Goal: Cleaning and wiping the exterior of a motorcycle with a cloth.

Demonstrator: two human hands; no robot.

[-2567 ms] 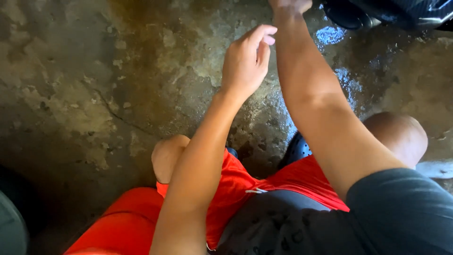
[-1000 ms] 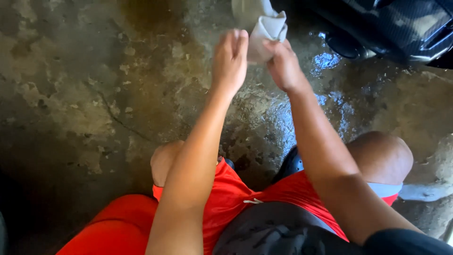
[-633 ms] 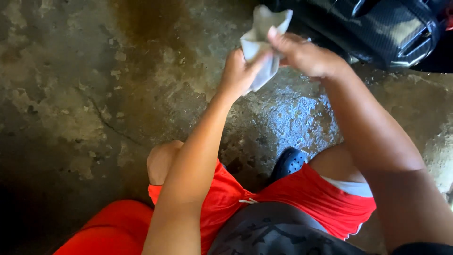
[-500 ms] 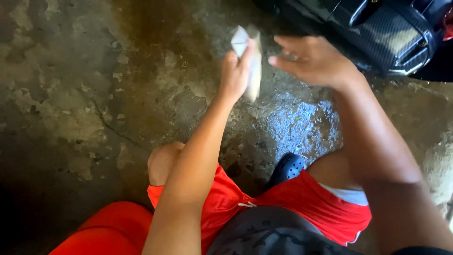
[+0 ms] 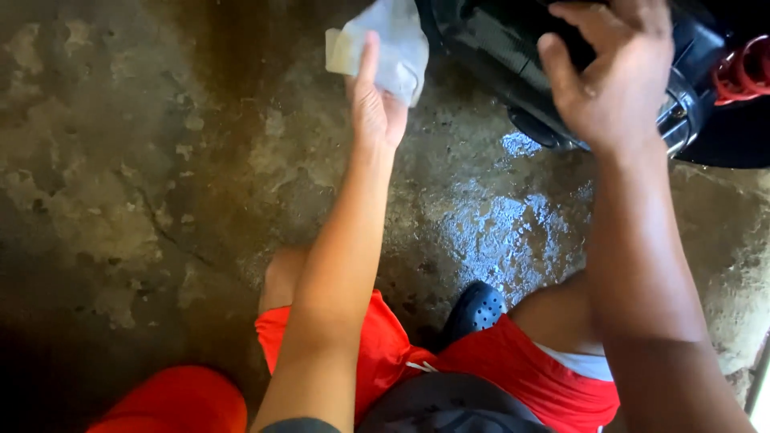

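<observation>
Overall light: moderate daylight, uneven across the frame.
Source: seemingly from the right, where a blown-out white sliver sits at the lower right corner.
Glare: the wet patch [image 5: 513, 232] on the concrete floor [image 5: 120, 184] reflects bluish-white sky light; small highlights glint on the black machine [image 5: 513, 56].
Shadows: the lower left corner falls to near black; the top centre of the floor is dim and brownish.
Colour: the red shorts [image 5: 497, 361] look strongly saturated.
Blur: the right hand [image 5: 613, 72] and pale cloth [image 5: 385, 44] are slightly soft; the floor texture is crisper.
Distortion: mild wide-angle stretch toward the edges.
</observation>
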